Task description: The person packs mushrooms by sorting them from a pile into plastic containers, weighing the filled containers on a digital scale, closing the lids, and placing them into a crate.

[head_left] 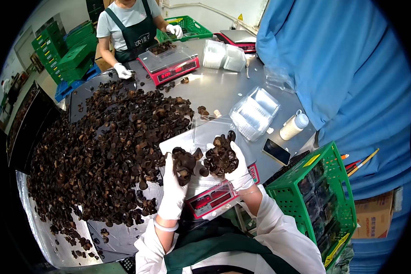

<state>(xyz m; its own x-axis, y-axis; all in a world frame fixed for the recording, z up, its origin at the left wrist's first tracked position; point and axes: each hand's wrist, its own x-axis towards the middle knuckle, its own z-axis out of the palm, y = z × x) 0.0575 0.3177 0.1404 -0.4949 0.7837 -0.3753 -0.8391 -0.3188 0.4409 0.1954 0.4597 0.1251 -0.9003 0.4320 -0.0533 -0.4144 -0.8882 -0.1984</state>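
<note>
"What does the left grip [171,194] have?"

"It is partly closed, cupped around a clump of dark fungus [183,165] above the near scale [213,199], by the near edge of the desk [219,86]."

"And the right grip [237,171]?"

"Its fingers curl round a second clump [220,157], just beside the first and over the same scale."

"Where is the bulk of it?"

"A large heap of fungus [123,132] covers the left half, reaching down to the near left corner."

"What lies toward the right edge?"

"A phone [276,151], a capped bottle [294,126] and a stack of clear containers [255,112]. A green crate [283,183] stands beside that edge, with packs inside."

"And at the far edge?"

"A co-worker [137,44] in white gloves, one hand [122,71] at the heap's fringe, the other near a green basket [198,34]. The far scale [177,72] bears some dark fungus in clear plastic."
</note>
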